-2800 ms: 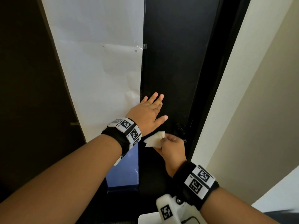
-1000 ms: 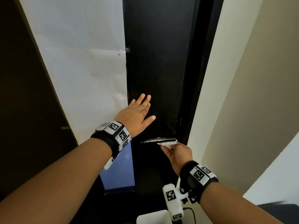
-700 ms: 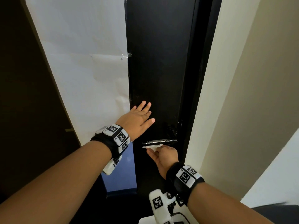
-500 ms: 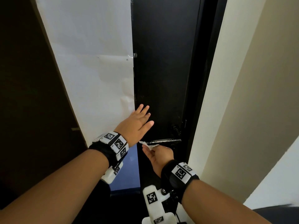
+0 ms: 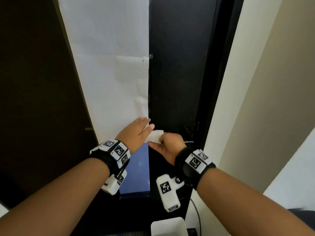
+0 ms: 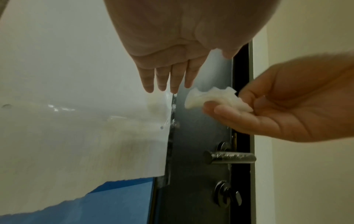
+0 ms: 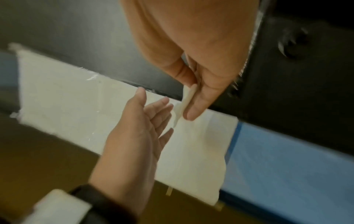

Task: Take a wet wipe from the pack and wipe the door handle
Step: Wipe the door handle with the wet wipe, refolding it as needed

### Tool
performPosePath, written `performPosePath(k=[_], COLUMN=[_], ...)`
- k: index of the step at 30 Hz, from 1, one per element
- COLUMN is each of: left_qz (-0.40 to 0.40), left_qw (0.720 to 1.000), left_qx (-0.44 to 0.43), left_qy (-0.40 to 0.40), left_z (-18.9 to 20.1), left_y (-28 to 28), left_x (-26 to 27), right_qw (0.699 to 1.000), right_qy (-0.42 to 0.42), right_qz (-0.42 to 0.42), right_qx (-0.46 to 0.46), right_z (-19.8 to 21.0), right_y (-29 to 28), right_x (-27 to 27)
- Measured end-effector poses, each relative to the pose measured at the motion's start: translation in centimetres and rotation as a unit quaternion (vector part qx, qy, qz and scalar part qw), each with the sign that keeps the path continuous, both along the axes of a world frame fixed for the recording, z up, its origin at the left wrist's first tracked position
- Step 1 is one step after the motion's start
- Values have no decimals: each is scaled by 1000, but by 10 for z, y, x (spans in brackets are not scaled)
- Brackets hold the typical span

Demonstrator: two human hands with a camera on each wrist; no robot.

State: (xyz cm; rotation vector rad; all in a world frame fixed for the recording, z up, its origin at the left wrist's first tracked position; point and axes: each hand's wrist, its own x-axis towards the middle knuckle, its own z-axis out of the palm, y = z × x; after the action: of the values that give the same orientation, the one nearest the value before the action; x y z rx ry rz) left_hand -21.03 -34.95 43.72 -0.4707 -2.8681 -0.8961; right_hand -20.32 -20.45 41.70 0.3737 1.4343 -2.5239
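My right hand pinches a crumpled white wet wipe between thumb and fingers, just left of the metal door handle and clear of it. In the left wrist view the wipe sits in the right hand, apart from the handle. My left hand is open with straight fingers, right beside the wipe at the edge of the black door. The right wrist view shows the open left palm facing the wipe. No wipe pack is in view.
White paper is taped over the panel left of the door, with a blue strip below it. A lock knob sits near the handle. A cream wall stands on the right, and a white box is below my arms.
My right hand slid left along the handle and has come off it with the wipe, ending next to the left hand. The left hand shifted left to the paper's edge.
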Motion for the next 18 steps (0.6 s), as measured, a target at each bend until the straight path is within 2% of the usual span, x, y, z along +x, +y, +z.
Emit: performPosePath(k=[2, 6, 8, 11, 14, 18], left_qz=[6, 18, 22, 30, 34, 36], left_qw=[1000, 998, 996, 992, 989, 988], left_qx=[18, 45, 83, 112, 120, 130], left_qy=[19, 27, 33, 50, 79, 77], left_z=[9, 25, 32, 42, 49, 44], left_y=[3, 8, 11, 14, 16, 17], left_x=[4, 14, 19, 26, 33, 40], right_qw=[994, 958, 922, 849, 803, 789], right_qy=[38, 139, 200, 268, 295, 299], right_qz=[10, 7, -5, -31, -47, -48], right_qx=[98, 250, 331, 455, 516, 535], right_z=[17, 50, 65, 85, 101, 98], right_y=[7, 21, 29, 43, 54, 62], right_x=[-5, -3, -3, 2, 13, 29])
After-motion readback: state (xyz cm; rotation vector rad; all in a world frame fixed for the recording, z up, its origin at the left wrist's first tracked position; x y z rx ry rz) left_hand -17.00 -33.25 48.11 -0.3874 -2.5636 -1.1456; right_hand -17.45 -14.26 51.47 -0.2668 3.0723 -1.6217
